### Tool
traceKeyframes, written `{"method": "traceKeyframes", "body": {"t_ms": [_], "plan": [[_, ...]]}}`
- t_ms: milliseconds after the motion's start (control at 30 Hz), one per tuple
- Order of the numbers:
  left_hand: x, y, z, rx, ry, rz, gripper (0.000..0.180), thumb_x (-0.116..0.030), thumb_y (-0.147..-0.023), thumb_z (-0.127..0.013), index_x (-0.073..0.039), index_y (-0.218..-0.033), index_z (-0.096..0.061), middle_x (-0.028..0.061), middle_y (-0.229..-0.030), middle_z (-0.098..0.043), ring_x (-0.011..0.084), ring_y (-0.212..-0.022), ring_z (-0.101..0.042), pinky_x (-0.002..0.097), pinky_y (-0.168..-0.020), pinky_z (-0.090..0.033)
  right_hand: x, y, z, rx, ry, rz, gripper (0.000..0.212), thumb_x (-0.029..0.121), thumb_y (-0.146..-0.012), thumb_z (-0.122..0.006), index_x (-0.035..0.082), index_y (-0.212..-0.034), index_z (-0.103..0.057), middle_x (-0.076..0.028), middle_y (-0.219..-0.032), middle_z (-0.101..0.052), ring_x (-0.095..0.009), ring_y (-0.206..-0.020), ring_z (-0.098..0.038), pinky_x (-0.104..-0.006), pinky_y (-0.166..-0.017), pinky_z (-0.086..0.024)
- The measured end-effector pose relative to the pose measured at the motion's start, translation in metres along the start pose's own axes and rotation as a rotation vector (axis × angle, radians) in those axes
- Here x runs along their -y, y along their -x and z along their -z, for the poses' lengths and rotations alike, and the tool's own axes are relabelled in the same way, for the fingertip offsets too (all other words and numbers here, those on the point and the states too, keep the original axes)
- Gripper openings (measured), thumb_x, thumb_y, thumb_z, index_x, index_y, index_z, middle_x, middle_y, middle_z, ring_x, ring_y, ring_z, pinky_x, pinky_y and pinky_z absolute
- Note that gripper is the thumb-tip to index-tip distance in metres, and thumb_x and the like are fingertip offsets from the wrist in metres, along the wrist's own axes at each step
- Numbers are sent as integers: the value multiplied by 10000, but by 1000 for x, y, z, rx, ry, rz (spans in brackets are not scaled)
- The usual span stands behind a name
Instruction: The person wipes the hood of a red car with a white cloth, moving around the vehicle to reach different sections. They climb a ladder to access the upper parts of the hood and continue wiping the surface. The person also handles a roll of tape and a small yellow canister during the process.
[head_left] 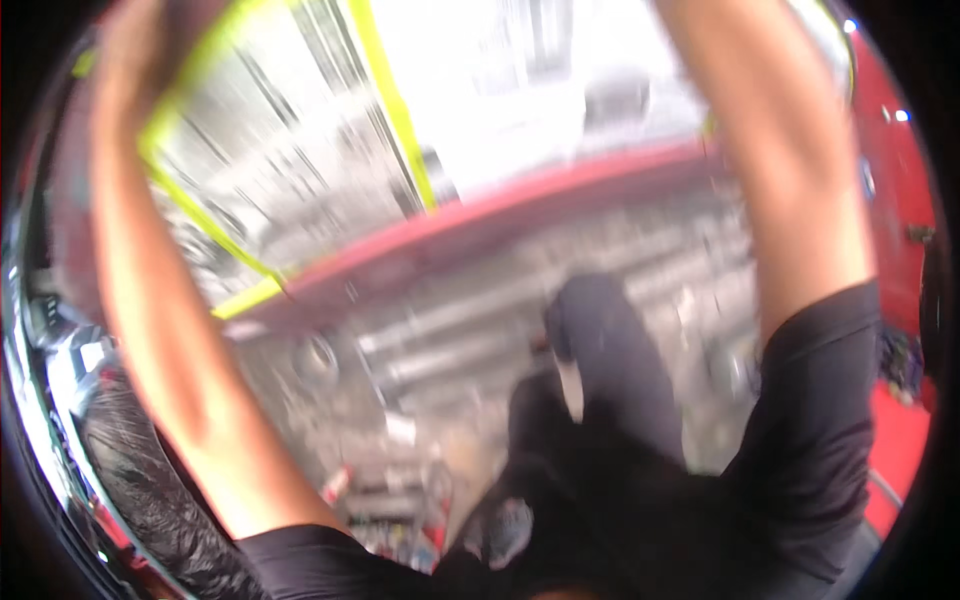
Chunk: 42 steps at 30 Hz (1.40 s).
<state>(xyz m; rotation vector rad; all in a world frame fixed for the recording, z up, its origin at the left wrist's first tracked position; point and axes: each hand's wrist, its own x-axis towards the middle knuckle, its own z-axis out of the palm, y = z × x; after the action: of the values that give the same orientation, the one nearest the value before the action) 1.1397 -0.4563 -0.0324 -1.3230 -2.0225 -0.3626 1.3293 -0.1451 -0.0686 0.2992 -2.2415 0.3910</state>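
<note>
Both of my bare arms reach up and forward past the top of the view, and the picture is strongly smeared by motion. My left hand (150,35) is at the upper left edge, close to a bright yellow-green strip (195,70) that runs along a frame-like opening. A dark patch lies beside this hand; whether it is something held cannot be told, and the fingers do not show. My right forearm (765,90) leaves the view at the top, so my right hand is out of sight. Between my arms runs a long red panel (500,210), with another yellow-green strip (392,100) above it.
A box-like heap of small items and tools (395,520) sits on the floor at the lower left. A round, ring-like thing (318,358) lies nearby. Crumpled dark plastic sheeting (150,490) hangs at the left. Red surfaces (895,180) stand at the right.
</note>
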Motion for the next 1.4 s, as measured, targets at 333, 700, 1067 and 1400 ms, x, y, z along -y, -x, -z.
{"method": "traceKeyframes", "body": {"t_ms": [333,700,1067,1400], "plan": [[-54,-51,37,-6,248,733,291,-225,-983,-555,28,-869,-645,180,-925,-607,336,-910,-552,443,-839,-415,-76,-99,44,24,-136,27,188,264,-807,-622,82,-805,-574,-121,-861,-560,-323,-869,-572,-454,-680,-468],[-14,-119,32,57,167,670,453,-181,-976,-595,3,-1384,-523,247,-1405,-501,429,-1342,-430,521,-1137,-316,-70,-140,54,186,-137,-385,155,192,-816,-621,61,-796,-541,-128,-803,-535,-323,-820,-582,-434,-687,-491],[-4,-112,26,107,146,688,514,-292,-997,-566,-3,-1417,-501,236,-1461,-495,396,-1423,-397,611,-1197,-200,-200,-241,146,110,-51,-845,392,314,-983,-590,-9,-1198,-644,-101,-981,-720,-192,-920,-674,-330,-819,-514],[-4,-122,32,263,171,643,573,-337,-984,-580,-177,-1520,-455,193,-1576,-351,434,-1481,-283,679,-1181,-156,-76,-197,-46,284,219,-336,379,246,-946,-534,-19,-1183,-665,-210,-1458,-510,-433,-1372,-401,-577,-1082,-359]]}}
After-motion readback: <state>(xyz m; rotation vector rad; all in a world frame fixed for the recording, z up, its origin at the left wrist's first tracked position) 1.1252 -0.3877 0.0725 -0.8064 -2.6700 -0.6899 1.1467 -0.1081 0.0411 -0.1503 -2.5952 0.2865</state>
